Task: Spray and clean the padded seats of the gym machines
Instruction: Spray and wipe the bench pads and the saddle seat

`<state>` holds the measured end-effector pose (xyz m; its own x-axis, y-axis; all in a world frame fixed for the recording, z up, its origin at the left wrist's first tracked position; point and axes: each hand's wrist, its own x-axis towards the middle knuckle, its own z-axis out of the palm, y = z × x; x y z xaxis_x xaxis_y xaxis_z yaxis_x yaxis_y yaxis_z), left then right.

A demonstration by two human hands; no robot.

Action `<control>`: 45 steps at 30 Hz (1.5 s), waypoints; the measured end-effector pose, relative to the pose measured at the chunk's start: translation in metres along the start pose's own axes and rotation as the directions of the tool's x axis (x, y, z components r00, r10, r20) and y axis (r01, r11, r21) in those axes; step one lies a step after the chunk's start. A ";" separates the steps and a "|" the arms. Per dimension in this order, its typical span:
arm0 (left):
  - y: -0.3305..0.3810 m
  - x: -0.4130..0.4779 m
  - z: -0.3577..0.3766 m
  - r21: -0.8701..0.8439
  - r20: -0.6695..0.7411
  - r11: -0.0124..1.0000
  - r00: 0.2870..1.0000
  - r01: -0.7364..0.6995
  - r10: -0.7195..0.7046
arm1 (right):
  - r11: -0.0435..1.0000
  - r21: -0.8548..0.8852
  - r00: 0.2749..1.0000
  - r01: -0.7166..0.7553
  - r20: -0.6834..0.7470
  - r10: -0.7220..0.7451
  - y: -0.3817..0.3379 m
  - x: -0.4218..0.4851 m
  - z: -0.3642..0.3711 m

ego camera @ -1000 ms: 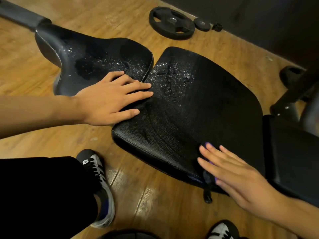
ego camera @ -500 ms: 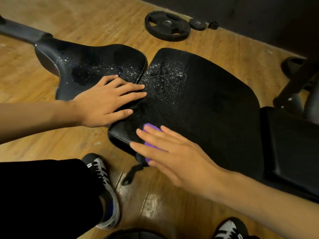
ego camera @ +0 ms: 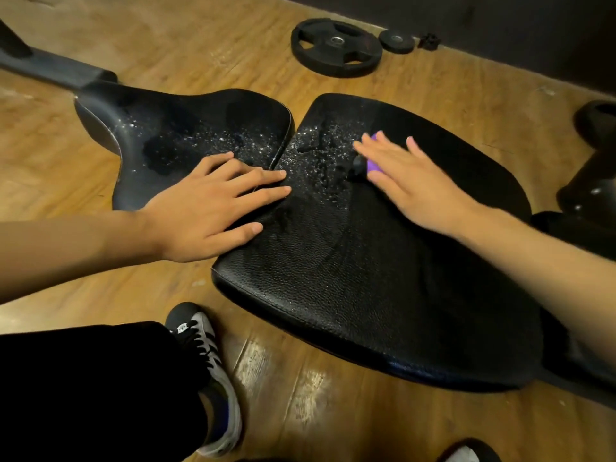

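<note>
Wooden gym flooring (ego camera: 200, 38) fills the background, with a weight plate (ego camera: 336, 46) and a smaller disc (ego camera: 396, 41) lying by the dark far wall. Over it sit two black padded seats, nearly meeting at a narrow seam: the narrower pad (ego camera: 186, 128) on my left and the wide seat pad (ego camera: 383, 278) in front of me.

My right hand (ego camera: 416, 181) lies flat on the wide pad near its far-left corner, fingers spread and pressing a purple cloth (ego camera: 373, 161) down; only a sliver of it shows between thumb and forefinger, with a dark bit beside it that I cannot identify. My left hand (ego camera: 206, 208) rests open and empty, palm down, across the seam, fingertips just onto the wide pad, apparently bracing.

What matters for the next stroke: the spray droplets (ego camera: 320, 151) lie directly left of my right fingertips, touching the cloth's edge, in a band running along the seam from the far edge toward my left fingers. The right hand holds the cloth and is the nearer one, so I judge a leftward sweep toward the seam clears them, stopping short of the left fingertips. A second patch of droplets (ego camera: 226, 141) sits beyond the seam on the narrower pad, unwiped; the near half of the wide pad looks dull and streaked, likely already done.
</note>
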<state>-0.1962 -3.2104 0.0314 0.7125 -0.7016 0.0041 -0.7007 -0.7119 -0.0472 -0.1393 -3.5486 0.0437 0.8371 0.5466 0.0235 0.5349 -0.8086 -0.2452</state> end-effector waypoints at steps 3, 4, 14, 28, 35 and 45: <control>0.000 0.000 0.000 -0.008 0.004 1.000 1.000 0.002 -0.002 | 0.997 0.000 0.997 -0.076 -0.017 0.076 0.025 0.038 -0.008; -0.001 0.000 0.000 -0.009 0.005 1.000 1.000 0.001 -0.001 | 0.994 -0.003 0.994 -0.107 -0.028 0.107 0.032 0.050 -0.011; -0.003 -0.001 0.000 0.008 0.001 1.000 1.000 -0.004 0.004 | 0.921 0.059 0.909 -0.385 -0.149 0.389 0.038 0.091 -0.008; -0.002 -0.003 0.003 0.025 -0.039 1.000 0.999 0.016 -0.015 | 0.952 0.099 0.956 -0.291 0.001 0.293 -0.086 -0.040 0.019; -0.003 -0.003 0.001 0.039 -0.088 0.999 0.996 0.009 -0.006 | 0.904 0.280 0.942 -0.324 0.003 0.337 -0.127 -0.071 0.021; -0.028 -0.024 -0.008 0.111 -0.104 0.993 0.994 0.042 -0.030 | 0.931 0.098 0.936 -0.352 0.013 0.352 -0.116 -0.045 0.022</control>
<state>-0.1943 -3.1741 0.0402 0.7259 -0.6791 0.1093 -0.6619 -0.7329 -0.1574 -0.2415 -3.4749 0.0501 0.9703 0.2292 -0.0768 0.1919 -0.9235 -0.3320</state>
